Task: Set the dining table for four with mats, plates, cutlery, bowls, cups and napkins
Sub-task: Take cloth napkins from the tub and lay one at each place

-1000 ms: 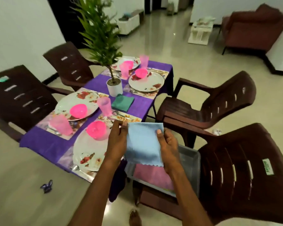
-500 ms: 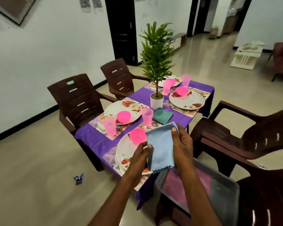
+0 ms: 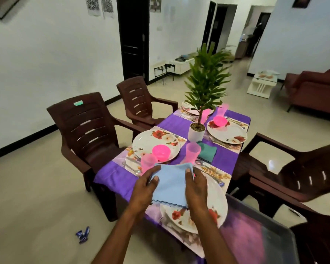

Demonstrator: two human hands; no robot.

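- Light blue napkin (image 3: 171, 185) held up above the near plate (image 3: 215, 202), pinched at both side edges: left grip (image 3: 144, 191) closed on the left edge, right grip (image 3: 196, 185) closed on the right edge.
- Pink cup (image 3: 148, 162) just beside the left knuckles; risk of knocking it over when lowering the cloth.
- Risk of a crooked fold or of covering the cutlery on the surface (image 3: 111, 180).

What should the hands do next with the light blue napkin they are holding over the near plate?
Probably lower it and lay it flat by the near plate. Both the left hand and the right hand pinch the light blue napkin in the air above that setting, and only a green napkin lies on the table so far.
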